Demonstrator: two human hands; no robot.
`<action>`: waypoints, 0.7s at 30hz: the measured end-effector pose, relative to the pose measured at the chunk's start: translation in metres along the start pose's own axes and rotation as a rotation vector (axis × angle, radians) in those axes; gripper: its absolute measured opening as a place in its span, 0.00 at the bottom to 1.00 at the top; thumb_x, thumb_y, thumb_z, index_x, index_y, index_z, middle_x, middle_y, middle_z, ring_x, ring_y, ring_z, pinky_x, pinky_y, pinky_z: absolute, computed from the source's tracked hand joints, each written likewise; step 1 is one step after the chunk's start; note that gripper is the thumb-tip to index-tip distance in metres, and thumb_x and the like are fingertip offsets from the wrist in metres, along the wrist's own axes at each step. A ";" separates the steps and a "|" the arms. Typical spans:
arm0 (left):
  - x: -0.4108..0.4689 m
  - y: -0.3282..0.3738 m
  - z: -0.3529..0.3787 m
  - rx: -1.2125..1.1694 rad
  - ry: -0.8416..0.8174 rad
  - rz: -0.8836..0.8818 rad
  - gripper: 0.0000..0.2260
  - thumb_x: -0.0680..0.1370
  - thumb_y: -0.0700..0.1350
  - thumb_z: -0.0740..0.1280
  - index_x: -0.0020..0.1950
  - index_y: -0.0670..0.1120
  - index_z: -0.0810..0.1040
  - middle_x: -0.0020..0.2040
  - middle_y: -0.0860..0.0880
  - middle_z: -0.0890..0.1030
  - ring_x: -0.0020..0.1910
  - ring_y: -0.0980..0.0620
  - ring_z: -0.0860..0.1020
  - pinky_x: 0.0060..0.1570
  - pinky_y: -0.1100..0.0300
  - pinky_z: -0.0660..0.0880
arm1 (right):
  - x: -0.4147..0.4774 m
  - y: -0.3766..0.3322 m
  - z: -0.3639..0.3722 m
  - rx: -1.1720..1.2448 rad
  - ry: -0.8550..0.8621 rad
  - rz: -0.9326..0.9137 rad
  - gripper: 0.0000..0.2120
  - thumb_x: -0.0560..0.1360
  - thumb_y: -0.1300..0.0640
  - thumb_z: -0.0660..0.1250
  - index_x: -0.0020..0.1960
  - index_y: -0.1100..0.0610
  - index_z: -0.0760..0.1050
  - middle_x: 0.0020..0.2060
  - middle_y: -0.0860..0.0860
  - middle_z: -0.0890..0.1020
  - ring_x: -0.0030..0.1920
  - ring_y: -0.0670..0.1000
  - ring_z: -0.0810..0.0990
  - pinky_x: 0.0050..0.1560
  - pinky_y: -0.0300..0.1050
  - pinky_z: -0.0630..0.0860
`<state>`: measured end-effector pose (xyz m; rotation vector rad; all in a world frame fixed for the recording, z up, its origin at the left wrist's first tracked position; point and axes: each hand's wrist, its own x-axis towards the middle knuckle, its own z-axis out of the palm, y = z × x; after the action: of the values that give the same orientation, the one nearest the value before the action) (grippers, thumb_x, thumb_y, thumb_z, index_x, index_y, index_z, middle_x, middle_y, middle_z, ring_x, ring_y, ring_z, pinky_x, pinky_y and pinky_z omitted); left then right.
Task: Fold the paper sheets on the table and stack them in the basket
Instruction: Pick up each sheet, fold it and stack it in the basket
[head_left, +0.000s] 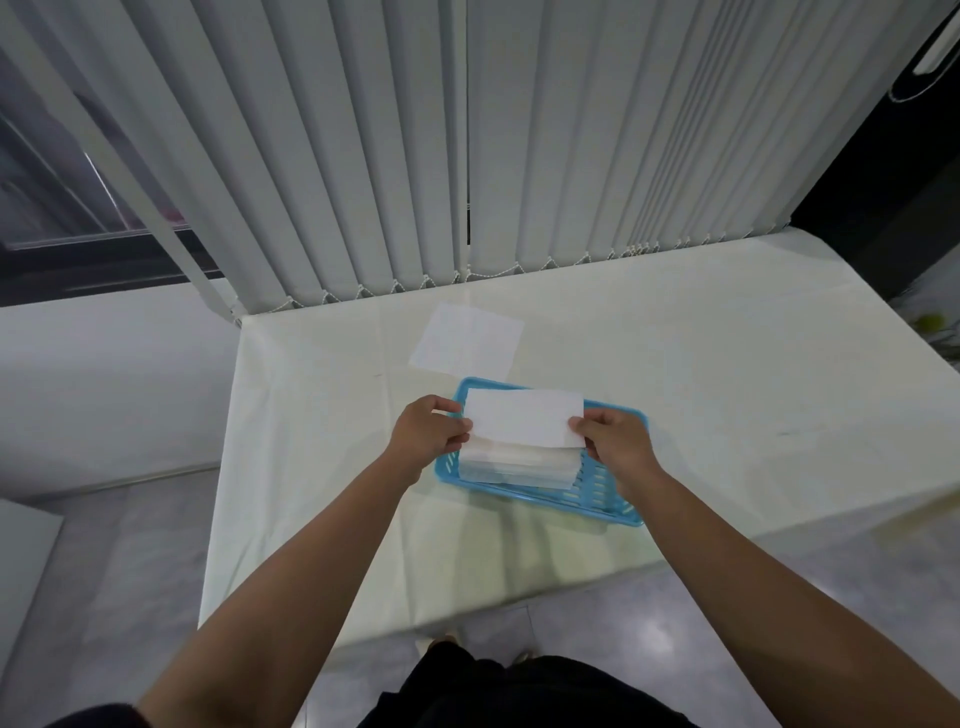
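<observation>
Hands, left (428, 435) and right (615, 441), each kept a closed pinch grip on an end of the folded sheet (522, 418), holding it level above the stack (519, 464) in the basket (605, 498) for square placement.

The place looked like an office or a plain work room, though a home cannot be excluded. Long grey vertical blinds (519, 145) with a bead chain along their lower edge hung behind the tabletop (727, 405), which was covered with a pale cream cloth, and a dark window frame (78, 228) showed at the left beside them. The floor (130, 561) was of smooth, shiny grey tiles, and a low white wall (104, 374) ran under the window.
</observation>
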<state>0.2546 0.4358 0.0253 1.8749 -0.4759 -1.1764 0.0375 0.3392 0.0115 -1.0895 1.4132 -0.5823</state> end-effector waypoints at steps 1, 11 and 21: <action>-0.001 -0.002 0.001 0.015 0.006 -0.006 0.11 0.73 0.39 0.72 0.54 0.43 0.76 0.42 0.43 0.82 0.39 0.49 0.81 0.43 0.61 0.81 | 0.001 0.002 0.000 -0.016 0.019 -0.007 0.03 0.73 0.61 0.71 0.47 0.58 0.79 0.34 0.49 0.78 0.33 0.46 0.74 0.36 0.37 0.71; 0.004 -0.019 0.004 0.294 0.096 0.020 0.07 0.72 0.42 0.71 0.49 0.45 0.77 0.38 0.46 0.82 0.36 0.49 0.80 0.52 0.51 0.81 | 0.005 0.014 0.006 -0.297 0.083 -0.072 0.07 0.71 0.57 0.73 0.47 0.58 0.79 0.44 0.51 0.81 0.44 0.51 0.78 0.48 0.45 0.74; 0.006 -0.023 0.000 0.518 0.058 0.095 0.12 0.73 0.46 0.72 0.55 0.46 0.77 0.53 0.48 0.82 0.44 0.48 0.80 0.46 0.58 0.77 | 0.000 0.022 0.002 -0.347 0.087 -0.111 0.19 0.70 0.57 0.74 0.59 0.56 0.74 0.45 0.50 0.76 0.44 0.50 0.76 0.45 0.42 0.69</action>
<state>0.2547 0.4449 0.0036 2.2837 -0.8928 -0.9919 0.0338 0.3495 -0.0075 -1.4392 1.5742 -0.4776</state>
